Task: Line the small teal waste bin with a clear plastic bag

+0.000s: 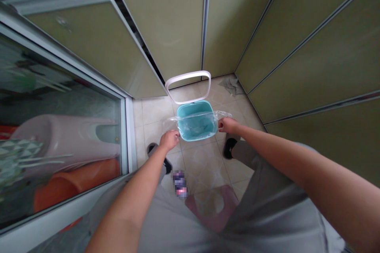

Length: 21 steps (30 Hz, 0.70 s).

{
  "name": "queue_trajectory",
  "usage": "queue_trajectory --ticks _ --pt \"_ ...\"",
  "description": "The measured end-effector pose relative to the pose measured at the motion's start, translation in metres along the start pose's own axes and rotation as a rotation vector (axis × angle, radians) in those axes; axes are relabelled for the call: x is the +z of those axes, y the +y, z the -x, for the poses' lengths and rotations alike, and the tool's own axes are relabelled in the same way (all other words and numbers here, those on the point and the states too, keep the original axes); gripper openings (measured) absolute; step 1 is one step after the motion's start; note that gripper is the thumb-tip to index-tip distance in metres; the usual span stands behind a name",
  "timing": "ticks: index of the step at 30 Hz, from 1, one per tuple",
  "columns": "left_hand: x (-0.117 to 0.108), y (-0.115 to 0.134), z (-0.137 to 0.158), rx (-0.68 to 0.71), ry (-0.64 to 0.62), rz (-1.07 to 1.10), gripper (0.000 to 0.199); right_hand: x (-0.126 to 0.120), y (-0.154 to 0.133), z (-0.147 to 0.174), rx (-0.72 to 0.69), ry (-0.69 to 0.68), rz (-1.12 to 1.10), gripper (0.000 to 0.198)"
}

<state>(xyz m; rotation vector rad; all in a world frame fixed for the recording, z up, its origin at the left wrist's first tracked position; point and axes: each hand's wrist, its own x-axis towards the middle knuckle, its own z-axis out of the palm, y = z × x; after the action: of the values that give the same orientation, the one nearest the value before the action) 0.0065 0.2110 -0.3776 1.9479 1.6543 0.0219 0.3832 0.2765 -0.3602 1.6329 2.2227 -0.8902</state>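
Observation:
A light-blue trash bin (pixel 197 139) stands on the tiled floor between my feet. Its white rim frame (pixel 188 74) is tipped up at the far side. A clear plastic bag (pixel 196 115) lies inside the bin and stretches over its edges to both sides. At the bin's left edge, my left hand (pixel 170 140) is closed on the bag. My right hand (pixel 228 125) is closed at the right edge, pinching the bag there. The fingertips of both hands are partly hidden.
Cabinet doors (pixel 166 27) surround the floor ahead and right. A glass door (pixel 59 126) is on the left, with an orange bucket (pixel 89 178) behind it. A pink stool (pixel 213 213) is below me. A grey cloth (pixel 231 85) lies in the far corner.

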Motion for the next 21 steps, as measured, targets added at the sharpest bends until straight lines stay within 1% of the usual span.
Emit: queue_trajectory --ticks 2,3,5,7,9,12,14,15,17,19,21 --pt "0.0 -0.003 -0.008 -0.072 0.041 0.208 0.015 -0.004 0.002 -0.003 -0.081 0.021 -0.041 0.014" --pt "-0.002 -0.003 -0.011 -0.107 0.083 0.296 0.013 -0.006 0.003 -0.004 -0.097 0.038 -0.069 0.015" --pt "-0.01 0.001 -0.016 -0.16 0.212 0.393 0.009 -0.011 0.001 -0.006 -0.056 0.098 -0.139 0.02" --pt "-0.024 0.01 -0.017 -0.18 0.336 0.369 0.006 -0.017 -0.003 -0.007 0.02 0.174 -0.201 0.027" --pt "-0.039 0.021 -0.014 -0.188 0.385 0.252 0.007 -0.023 -0.008 -0.008 0.059 0.24 -0.237 0.034" --pt "-0.058 0.036 -0.012 -0.222 0.338 0.031 0.026 -0.031 -0.015 -0.008 0.072 0.314 -0.261 0.038" --pt "-0.066 0.041 -0.015 -0.245 0.275 -0.086 0.038 -0.035 -0.017 -0.01 0.101 0.356 -0.267 0.04" --pt "-0.068 0.041 -0.018 -0.248 0.248 -0.132 0.041 -0.036 -0.017 -0.012 0.121 0.372 -0.271 0.042" --pt "-0.07 0.038 -0.027 -0.249 0.215 -0.195 0.036 -0.037 -0.016 -0.017 0.154 0.386 -0.289 0.049" --pt "-0.071 0.031 -0.037 -0.255 0.214 -0.217 0.028 -0.036 -0.014 -0.025 0.172 0.378 -0.318 0.055" --pt "-0.07 0.024 -0.047 -0.278 0.222 -0.193 0.028 -0.035 -0.012 -0.034 0.176 0.353 -0.337 0.05"
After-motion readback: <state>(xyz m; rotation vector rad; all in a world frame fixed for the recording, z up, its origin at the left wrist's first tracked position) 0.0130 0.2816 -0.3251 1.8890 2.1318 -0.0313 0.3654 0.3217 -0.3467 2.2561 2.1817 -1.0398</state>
